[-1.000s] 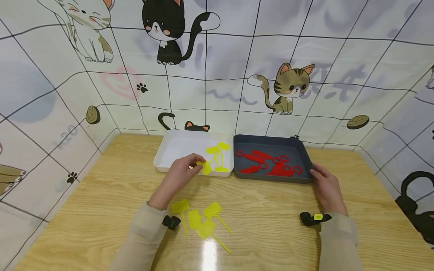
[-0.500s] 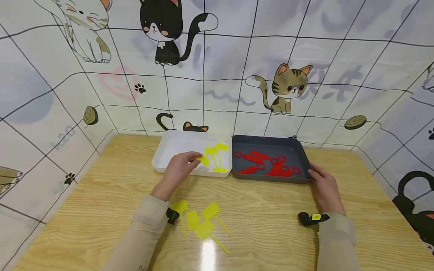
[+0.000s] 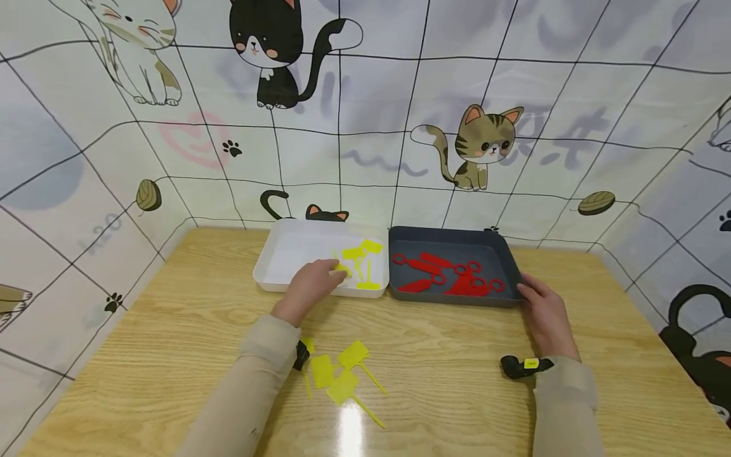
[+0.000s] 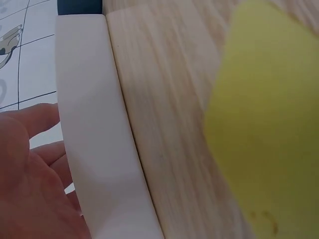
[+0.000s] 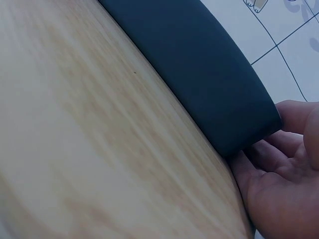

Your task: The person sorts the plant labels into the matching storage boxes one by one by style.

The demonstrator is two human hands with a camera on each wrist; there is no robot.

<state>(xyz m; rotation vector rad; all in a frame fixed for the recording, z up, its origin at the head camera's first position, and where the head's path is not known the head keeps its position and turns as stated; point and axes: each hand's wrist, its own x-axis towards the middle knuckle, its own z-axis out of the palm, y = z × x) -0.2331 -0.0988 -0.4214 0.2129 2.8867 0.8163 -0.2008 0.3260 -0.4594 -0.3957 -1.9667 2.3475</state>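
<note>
Over the front of the white tray, the left hand pinches a yellow tag, partly covered by the fingers. Several other yellow tags lie in that tray's right half. The left wrist view has the left hand behind the white tray wall, its fingertips hidden. At the dark grey tray's right front corner, the right hand grips the edge. In the right wrist view the right hand has its thumb and fingers at the dark tray corner.
Several yellow tags with thin stems lie on the wooden table in front of the trays, one partly behind the left wrist. Red pieces with rings lie inside the dark tray. A cat-patterned sheet stands behind both trays.
The left hand has shifted slightly right, and the tag at its fingers has turned and is more covered. The left forearm now hides part of a tag on the table. The right hand keeps its hold.
</note>
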